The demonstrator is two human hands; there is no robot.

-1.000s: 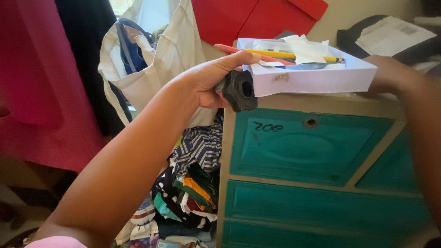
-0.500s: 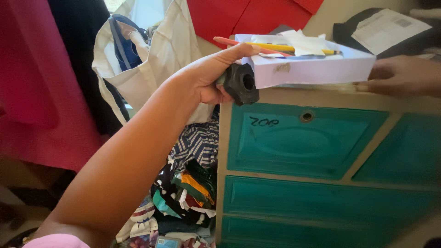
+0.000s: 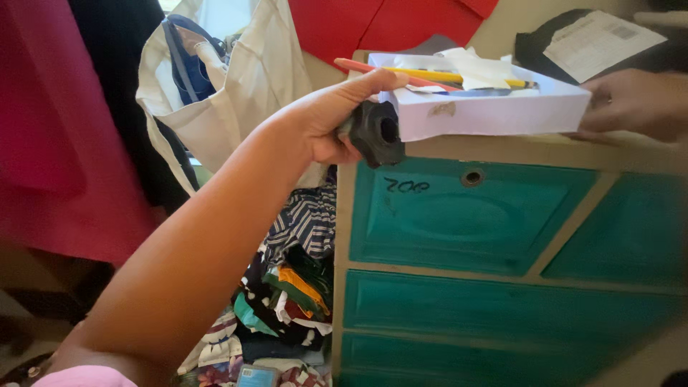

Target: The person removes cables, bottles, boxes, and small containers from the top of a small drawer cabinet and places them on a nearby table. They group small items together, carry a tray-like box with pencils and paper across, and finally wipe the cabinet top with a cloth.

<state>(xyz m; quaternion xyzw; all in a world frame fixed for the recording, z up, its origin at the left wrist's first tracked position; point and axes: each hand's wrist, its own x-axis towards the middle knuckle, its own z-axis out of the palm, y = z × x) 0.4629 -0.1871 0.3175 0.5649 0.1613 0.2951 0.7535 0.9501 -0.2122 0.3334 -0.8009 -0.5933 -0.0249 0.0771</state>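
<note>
Your left hand (image 3: 326,118) is gripping a dark, ribbed, round plastic piece (image 3: 374,133) and pressing its thumb on the near end of a shallow white cardboard box (image 3: 494,115) holding pencils and paper scraps. Your right hand (image 3: 634,104) is steadying the box's far end, fingers closed against it. Beneath both hands is sitting a teal wooden dresser (image 3: 502,236); left of your left hand, a cream canvas tote bag (image 3: 236,93) is hanging above piled clothes (image 3: 287,301).

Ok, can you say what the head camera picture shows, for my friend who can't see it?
Two hands hold a shallow white box of pencils on a teal dresser. The left hand also grips a small black object; the right hand steadies the other end.
</note>
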